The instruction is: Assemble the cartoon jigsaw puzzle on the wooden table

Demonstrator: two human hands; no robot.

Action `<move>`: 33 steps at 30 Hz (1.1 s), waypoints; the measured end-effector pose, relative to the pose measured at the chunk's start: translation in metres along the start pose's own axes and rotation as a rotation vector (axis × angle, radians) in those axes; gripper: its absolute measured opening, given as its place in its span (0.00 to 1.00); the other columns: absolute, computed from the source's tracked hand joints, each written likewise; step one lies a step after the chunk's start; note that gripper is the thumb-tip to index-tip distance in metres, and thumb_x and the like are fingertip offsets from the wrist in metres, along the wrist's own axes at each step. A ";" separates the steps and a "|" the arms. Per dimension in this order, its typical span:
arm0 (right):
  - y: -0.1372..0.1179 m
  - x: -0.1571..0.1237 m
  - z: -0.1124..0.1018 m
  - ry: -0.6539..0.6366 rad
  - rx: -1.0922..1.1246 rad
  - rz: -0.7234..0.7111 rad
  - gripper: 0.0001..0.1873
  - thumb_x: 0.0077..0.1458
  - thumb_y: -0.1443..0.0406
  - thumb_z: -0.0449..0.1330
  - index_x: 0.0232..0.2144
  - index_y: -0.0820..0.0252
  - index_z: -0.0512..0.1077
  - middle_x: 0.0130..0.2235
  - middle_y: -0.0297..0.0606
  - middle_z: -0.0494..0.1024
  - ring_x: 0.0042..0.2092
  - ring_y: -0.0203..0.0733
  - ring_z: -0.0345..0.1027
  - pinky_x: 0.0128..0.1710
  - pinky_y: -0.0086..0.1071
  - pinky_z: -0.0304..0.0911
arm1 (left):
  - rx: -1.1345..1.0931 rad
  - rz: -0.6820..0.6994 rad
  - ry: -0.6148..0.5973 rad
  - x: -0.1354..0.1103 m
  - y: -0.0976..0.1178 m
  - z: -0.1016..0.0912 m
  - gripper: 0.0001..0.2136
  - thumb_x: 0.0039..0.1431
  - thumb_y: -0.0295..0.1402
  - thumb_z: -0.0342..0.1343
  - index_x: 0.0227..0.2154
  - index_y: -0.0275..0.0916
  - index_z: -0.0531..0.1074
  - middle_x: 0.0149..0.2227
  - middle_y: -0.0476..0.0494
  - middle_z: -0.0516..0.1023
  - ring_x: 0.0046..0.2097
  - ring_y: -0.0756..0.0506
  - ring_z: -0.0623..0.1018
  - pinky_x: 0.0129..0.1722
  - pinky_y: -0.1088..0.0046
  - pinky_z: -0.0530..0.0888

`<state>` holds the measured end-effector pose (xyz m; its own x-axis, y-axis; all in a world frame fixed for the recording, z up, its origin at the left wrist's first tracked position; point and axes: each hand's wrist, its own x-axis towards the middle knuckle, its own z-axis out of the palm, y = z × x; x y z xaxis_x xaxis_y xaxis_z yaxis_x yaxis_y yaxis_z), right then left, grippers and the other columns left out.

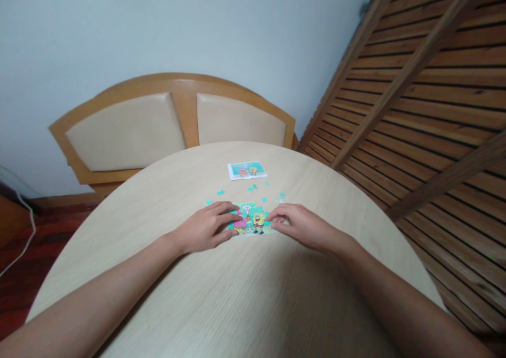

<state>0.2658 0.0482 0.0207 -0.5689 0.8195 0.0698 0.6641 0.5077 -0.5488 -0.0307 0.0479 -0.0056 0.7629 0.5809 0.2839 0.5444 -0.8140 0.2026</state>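
Note:
A partly assembled jigsaw puzzle (249, 223) with a pink, a pale and a yellow cartoon figure lies flat on the table. My left hand (209, 225) rests on its left side, fingers stretched out and spread. At the puzzle's right edge is my right hand (294, 222), its thumb and fingers drawn together; whatever they hold, if anything, is hidden. Loose turquoise puzzle pieces lie beyond the puzzle, among them one piece (220, 192) at the left, a cluster (252, 188) in the middle and one piece (282, 194) near my right hand.
Farther back on the round wooden table (253, 294) lies a picture card (247, 170) with matching cartoon figures and a white border. Behind the table stands a bench with a padded backrest (130, 131), against a pale wall. A slatted wooden panel (427, 110) leans along the right.

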 end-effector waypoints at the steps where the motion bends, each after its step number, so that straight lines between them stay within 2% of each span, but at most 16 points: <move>1: 0.002 0.000 0.000 0.000 -0.005 -0.001 0.09 0.58 0.64 0.62 0.41 0.58 0.79 0.41 0.40 0.82 0.42 0.44 0.74 0.44 0.34 0.65 | 0.005 -0.002 -0.003 0.000 0.000 0.000 0.16 0.70 0.41 0.50 0.55 0.43 0.70 0.57 0.37 0.72 0.60 0.37 0.71 0.59 0.54 0.71; 5: 0.005 -0.002 -0.001 -0.028 -0.024 -0.001 0.13 0.52 0.62 0.67 0.41 0.58 0.79 0.42 0.40 0.81 0.43 0.45 0.73 0.45 0.35 0.65 | 0.017 -0.005 -0.019 0.000 0.000 -0.001 0.16 0.70 0.41 0.49 0.55 0.42 0.70 0.58 0.37 0.71 0.60 0.37 0.70 0.60 0.54 0.70; 12: -0.001 -0.002 -0.002 -0.038 -0.019 0.032 0.09 0.53 0.63 0.68 0.37 0.58 0.79 0.38 0.38 0.80 0.40 0.43 0.73 0.41 0.33 0.64 | 0.017 -0.007 -0.020 0.000 0.000 -0.001 0.16 0.70 0.41 0.49 0.55 0.42 0.71 0.57 0.37 0.71 0.60 0.37 0.70 0.60 0.54 0.70; 22: -0.004 0.000 -0.003 -0.042 -0.134 -0.015 0.09 0.55 0.59 0.68 0.36 0.57 0.81 0.38 0.38 0.82 0.40 0.45 0.74 0.44 0.35 0.62 | 0.027 -0.002 -0.022 -0.001 -0.001 0.000 0.16 0.70 0.41 0.50 0.56 0.42 0.70 0.58 0.37 0.71 0.60 0.38 0.70 0.60 0.54 0.70; 28: 0.001 0.002 -0.003 -0.016 -0.157 -0.017 0.14 0.52 0.57 0.70 0.39 0.56 0.80 0.34 0.35 0.81 0.37 0.42 0.74 0.39 0.32 0.61 | 0.027 0.002 -0.012 -0.001 -0.001 0.000 0.16 0.70 0.41 0.50 0.55 0.42 0.70 0.58 0.38 0.71 0.60 0.38 0.70 0.60 0.54 0.70; 33: 0.008 0.003 -0.002 -0.033 -0.142 -0.144 0.06 0.58 0.60 0.66 0.32 0.56 0.80 0.32 0.34 0.81 0.35 0.39 0.73 0.38 0.31 0.61 | 0.024 0.004 -0.020 0.000 0.000 0.000 0.16 0.70 0.41 0.50 0.56 0.42 0.70 0.57 0.37 0.71 0.60 0.37 0.70 0.60 0.53 0.70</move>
<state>0.2706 0.0550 0.0186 -0.6773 0.7274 0.1102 0.6348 0.6536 -0.4121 -0.0312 0.0478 -0.0054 0.7714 0.5781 0.2661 0.5497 -0.8160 0.1790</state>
